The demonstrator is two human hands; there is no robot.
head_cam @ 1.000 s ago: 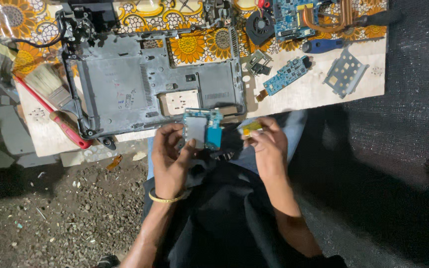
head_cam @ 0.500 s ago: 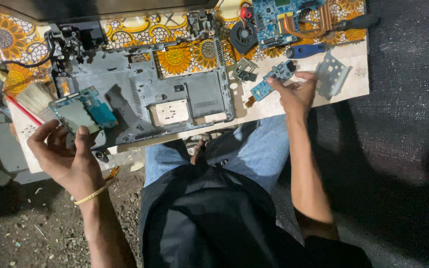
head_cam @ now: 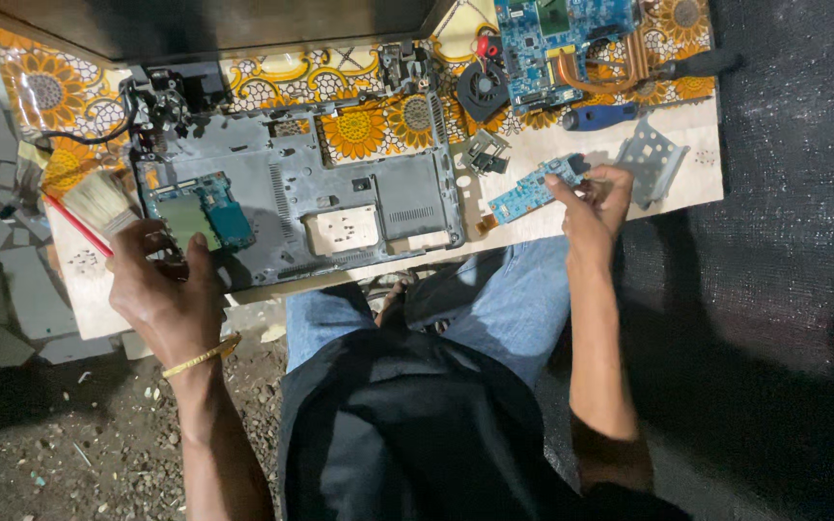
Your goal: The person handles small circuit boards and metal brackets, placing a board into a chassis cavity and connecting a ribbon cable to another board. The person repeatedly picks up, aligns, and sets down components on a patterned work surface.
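Resting on the grey laptop base (head_cam: 340, 193), left hand (head_cam: 161, 289) loosely touches a small green-blue board (head_cam: 200, 217); right hand (head_cam: 591, 203) pinches a narrow blue board (head_cam: 528, 193).

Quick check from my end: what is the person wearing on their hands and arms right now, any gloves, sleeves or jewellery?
No gloves: both the left hand and the right hand are bare. A thin gold-coloured bangle circles the left wrist. The forearms are uncovered; only a dark short sleeve shows at the right upper arm.
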